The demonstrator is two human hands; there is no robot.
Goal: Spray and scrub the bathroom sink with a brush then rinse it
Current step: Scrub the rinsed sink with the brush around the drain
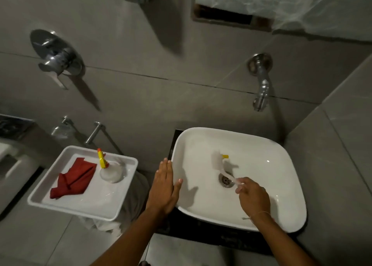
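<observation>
A white basin sink [281, 157] sits at centre right with a metal drain [225, 180] in its bowl. My right hand [254, 198] grips the clear handle of a white brush [219, 163], whose head with a yellow tip rests on the bowl's far side above the drain. My left hand [165, 187] lies flat with fingers together against the sink's left rim, holding nothing. A clear spray bottle [111, 170] with a yellow and orange trigger stands in a white tray [60, 202] to the left.
A red cloth [73, 178] lies in the tray beside the bottle. A chrome wall tap [261, 82] projects above the sink. A chrome mixer handle [55, 57] and towel bar [94, 132] are on the grey tiled wall at left.
</observation>
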